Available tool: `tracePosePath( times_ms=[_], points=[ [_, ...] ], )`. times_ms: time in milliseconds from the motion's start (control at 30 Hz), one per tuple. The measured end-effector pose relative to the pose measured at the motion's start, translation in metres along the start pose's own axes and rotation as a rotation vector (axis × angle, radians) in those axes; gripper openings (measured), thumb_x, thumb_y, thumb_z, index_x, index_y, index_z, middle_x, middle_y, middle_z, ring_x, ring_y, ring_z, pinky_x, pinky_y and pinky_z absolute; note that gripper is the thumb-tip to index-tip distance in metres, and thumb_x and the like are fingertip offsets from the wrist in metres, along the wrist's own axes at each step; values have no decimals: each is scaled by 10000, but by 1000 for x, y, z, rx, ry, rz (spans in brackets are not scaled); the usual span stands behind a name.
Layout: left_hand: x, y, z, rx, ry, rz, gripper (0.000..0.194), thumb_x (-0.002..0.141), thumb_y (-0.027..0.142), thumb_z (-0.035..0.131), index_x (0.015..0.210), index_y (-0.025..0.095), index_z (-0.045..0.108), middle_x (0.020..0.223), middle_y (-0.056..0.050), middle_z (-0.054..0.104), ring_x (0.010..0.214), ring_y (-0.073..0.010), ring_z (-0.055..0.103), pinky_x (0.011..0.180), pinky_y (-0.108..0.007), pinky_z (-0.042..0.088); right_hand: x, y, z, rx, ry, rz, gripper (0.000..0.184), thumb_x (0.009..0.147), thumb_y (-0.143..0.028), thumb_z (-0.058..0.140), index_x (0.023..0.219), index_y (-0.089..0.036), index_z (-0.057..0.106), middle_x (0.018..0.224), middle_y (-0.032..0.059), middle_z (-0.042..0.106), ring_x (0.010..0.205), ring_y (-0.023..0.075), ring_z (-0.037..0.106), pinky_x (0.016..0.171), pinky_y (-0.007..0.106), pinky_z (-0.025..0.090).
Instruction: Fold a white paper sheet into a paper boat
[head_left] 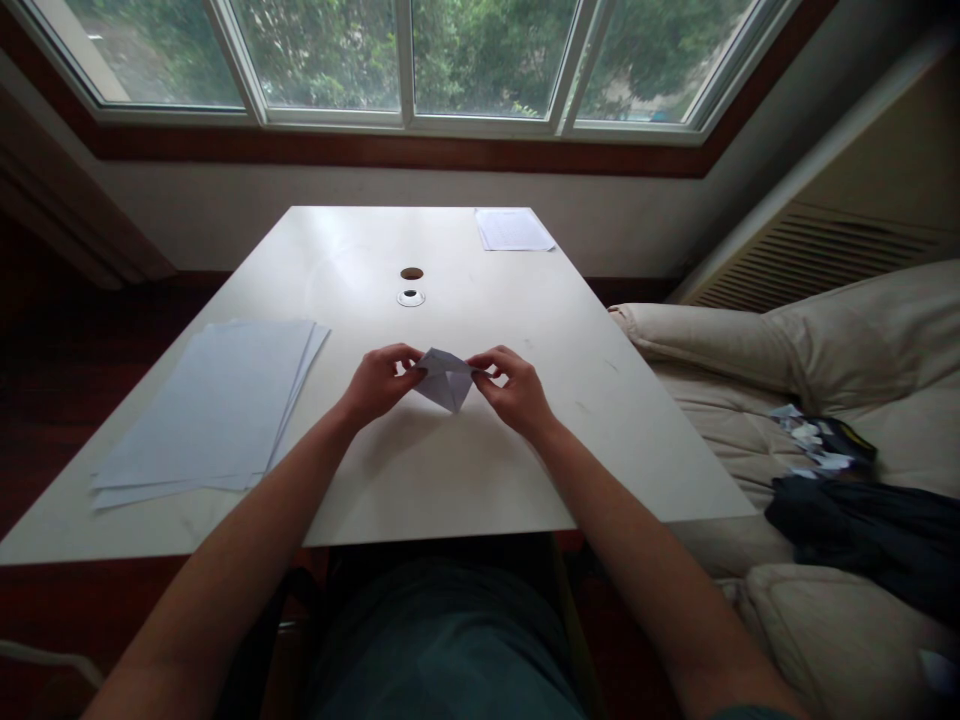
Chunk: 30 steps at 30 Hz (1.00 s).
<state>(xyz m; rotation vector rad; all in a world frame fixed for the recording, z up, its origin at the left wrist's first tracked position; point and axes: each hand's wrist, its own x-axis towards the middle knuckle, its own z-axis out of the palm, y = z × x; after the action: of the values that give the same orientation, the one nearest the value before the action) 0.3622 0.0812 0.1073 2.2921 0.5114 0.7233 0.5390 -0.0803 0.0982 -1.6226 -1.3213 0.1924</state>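
A small folded piece of white paper point(448, 382) is held up between my two hands, just above the white table point(450, 480). Its shape is like an opened pocket, with a point facing down toward me. My left hand point(382, 380) pinches its left corner between thumb and fingers. At the opposite corner, my right hand point(514, 388) grips the paper the same way. Left of my left forearm lies a loose stack of white paper sheets point(210, 400), its edges slightly fanned.
Near the far right corner lie more paper sheets point(514, 230). A round hole point(412, 273) and a ring-shaped grommet cover point(411, 298) sit mid-table. To the right stands a beige sofa point(697, 340) with dark cloth point(862, 530) and paper scraps point(806, 435). Windows point(405, 60) line the far wall.
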Motion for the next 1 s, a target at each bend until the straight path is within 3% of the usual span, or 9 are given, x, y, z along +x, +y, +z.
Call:
tracePosePath(
  times_ms=[167,267,433,633,867,1000],
  points=[
    [-4,15,-5,25,109,210,128,844,229,644,900,229,759,946,-50,729,910,-199,630,825,-368,525,-2,-6,-8,-168,52,-94,172,891,-202,562,931,-255,722,971,49,676,997,222,589,926,410,486],
    [-4,14,-6,105,102,268,126,850,210,648,852,257,765,955,-36,730,960,-205,611,887,-402,505,-3,-2,-9,-237,9,-141,188,897,-185,555,904,-259,728,980,48,677,1008,224,576,933,410,473],
    [-4,-3,-3,277,-118,304,132,824,195,671,827,281,771,1043,-21,726,1039,-224,589,931,-420,450,-2,12,-7,-345,-200,-195,208,863,-117,576,883,-252,734,962,36,700,969,216,572,924,379,451],
    [-4,-12,1,255,-311,279,170,808,182,664,882,279,782,1020,-40,740,952,-210,639,879,-371,469,-2,15,-6,-401,-375,-152,291,783,-32,557,900,-234,731,976,37,710,953,204,593,916,341,446],
    [-4,-9,-4,245,-347,297,247,787,154,649,943,291,783,1033,-25,742,954,-204,654,906,-359,477,-2,10,-7,-356,-348,-108,180,824,-146,591,910,-217,732,923,43,718,903,198,617,880,326,455],
    [-4,-6,-6,268,-376,315,286,759,151,661,975,294,781,1072,-19,732,988,-212,646,930,-363,477,-2,15,-2,-284,-268,7,190,894,-258,577,1024,-218,709,884,33,718,803,169,634,775,288,471]
  ],
)
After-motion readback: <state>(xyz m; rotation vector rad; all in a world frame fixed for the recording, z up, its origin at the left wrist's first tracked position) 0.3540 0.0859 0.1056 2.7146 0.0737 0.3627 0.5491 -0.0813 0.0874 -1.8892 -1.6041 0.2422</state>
